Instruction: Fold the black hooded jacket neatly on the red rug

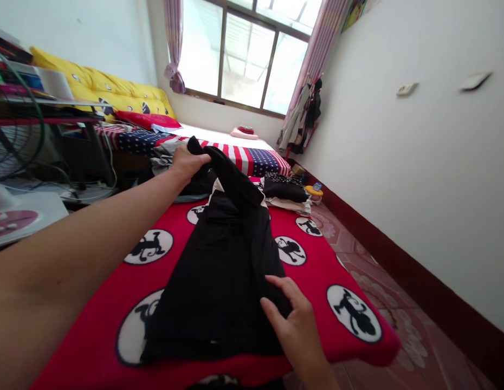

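Note:
A black garment (219,271) lies lengthwise on a red blanket with white circles and dark monkey figures. Its right side is folded inward, and some white cloth shows at its far end. My left hand (189,161) reaches out to that far end, closed on a long black piece that looks like a sleeve and is lifted off the blanket. Down at the near right edge, my right hand (295,314) has its thumb and fingers around the folded fabric.
Stacked folded clothes (286,192) lie beyond the garment on the right, and more dark and grey clothes (165,160) on the left. A bed (219,135) stands under the window. A fan (16,141) and a cluttered desk (52,103) are at left; a white wall (418,162) is at right.

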Available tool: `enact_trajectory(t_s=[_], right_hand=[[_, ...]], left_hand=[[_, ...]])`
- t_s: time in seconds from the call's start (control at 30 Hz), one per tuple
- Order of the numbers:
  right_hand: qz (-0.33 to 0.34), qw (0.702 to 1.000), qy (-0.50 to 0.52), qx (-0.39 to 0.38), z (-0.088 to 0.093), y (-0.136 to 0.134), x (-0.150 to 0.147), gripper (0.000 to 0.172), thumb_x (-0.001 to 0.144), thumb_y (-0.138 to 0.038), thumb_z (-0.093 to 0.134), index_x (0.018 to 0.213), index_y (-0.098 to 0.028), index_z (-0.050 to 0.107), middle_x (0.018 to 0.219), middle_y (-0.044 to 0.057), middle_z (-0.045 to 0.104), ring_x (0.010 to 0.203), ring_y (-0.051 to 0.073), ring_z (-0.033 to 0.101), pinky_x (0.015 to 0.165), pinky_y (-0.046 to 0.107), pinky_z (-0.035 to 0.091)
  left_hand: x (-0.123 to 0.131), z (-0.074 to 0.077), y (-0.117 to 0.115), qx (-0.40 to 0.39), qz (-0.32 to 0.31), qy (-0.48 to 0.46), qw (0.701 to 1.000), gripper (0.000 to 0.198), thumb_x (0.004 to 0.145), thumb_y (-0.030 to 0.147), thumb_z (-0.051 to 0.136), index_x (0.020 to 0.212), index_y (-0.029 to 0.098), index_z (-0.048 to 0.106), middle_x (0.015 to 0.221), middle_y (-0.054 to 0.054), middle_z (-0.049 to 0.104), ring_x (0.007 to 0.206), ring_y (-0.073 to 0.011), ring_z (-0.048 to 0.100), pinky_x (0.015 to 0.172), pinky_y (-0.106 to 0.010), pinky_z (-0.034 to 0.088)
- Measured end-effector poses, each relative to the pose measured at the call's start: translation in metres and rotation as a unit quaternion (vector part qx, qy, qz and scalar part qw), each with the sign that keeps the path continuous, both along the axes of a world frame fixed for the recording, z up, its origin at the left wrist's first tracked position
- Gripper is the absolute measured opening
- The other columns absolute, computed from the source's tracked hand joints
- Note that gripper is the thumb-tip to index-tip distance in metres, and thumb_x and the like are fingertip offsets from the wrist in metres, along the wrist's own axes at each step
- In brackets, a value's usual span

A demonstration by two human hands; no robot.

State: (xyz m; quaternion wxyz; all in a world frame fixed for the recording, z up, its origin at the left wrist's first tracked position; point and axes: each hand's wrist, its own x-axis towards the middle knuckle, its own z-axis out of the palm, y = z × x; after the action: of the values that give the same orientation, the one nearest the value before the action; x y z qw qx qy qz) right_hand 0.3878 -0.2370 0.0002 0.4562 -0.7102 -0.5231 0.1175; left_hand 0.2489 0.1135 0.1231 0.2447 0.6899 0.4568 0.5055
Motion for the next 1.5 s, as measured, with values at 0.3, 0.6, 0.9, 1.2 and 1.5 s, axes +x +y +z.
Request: enact_trajectory(t_s=[0.3,0.6,0.9,1.2,1.5], right_hand=[[0.113,0.991,0.045,-0.062,-0.033,0.000,-0.026,0.053,0.067,-0.001,0.050,0.115,-0.024,0.056,0.113,0.003,0.053,0.081,0.013,0.057,0.071,0.024,0.049],[0.098,0.993,0.044,-0.051,-0.033,-0.003,-0.023,0.049,0.067,0.001,0.046,0.109,-0.023,0.055,0.107,0.003,0.055,0.084,0.014,0.056,0.072,0.024,0.048],[0.100,0.993,0.064,-0.025,-0.032,0.001,-0.028,0.049,0.065,0.002,0.046,0.106,-0.022,0.055,0.104,0.003,0.056,0.083,0.013,0.057,0.071,0.023,0.047],[0.099,0.993,0.064,-0.022,-0.032,0.004,-0.034,0.047,0.064,0.003,0.045,0.104,-0.020,0.056,0.100,0.003,0.057,0.083,0.014,0.056,0.072,0.023,0.047],[0.108,0.993,0.040,-0.021,-0.026,0.006,-0.031,0.046,0.063,0.002,0.045,0.103,-0.019,0.057,0.096,0.003,0.059,0.082,0.015,0.057,0.072,0.024,0.047]], left_hand=[[-0.008,-0.094,-0.064,0.144,-0.002,0.299,0.943,0.049,0.076,0.025,0.063,0.125,0.019,0.055,0.131,-0.010,0.052,0.119,-0.0285,0.047,0.097,-0.040,0.040],[0.075,-0.132,-0.121,-0.052,-0.112,0.335,0.934,0.048,0.075,0.060,0.054,0.072,0.016,0.073,0.081,-0.014,0.071,0.084,-0.0292,0.067,0.073,-0.034,0.049],[0.079,-0.138,-0.099,-0.076,-0.088,0.233,0.965,0.033,0.086,0.028,0.039,0.087,0.018,0.071,0.083,-0.006,0.072,0.077,-0.0148,0.069,0.072,-0.021,0.049],[0.085,-0.140,-0.111,-0.090,-0.072,0.343,0.932,0.049,0.066,0.066,0.058,0.076,0.020,0.072,0.087,-0.013,0.072,0.089,-0.0332,0.066,0.075,-0.038,0.050],[0.092,-0.136,-0.100,-0.047,-0.018,0.285,0.957,0.034,0.089,0.040,0.037,0.092,0.022,0.066,0.094,-0.007,0.070,0.090,-0.0220,0.065,0.074,-0.028,0.047]])
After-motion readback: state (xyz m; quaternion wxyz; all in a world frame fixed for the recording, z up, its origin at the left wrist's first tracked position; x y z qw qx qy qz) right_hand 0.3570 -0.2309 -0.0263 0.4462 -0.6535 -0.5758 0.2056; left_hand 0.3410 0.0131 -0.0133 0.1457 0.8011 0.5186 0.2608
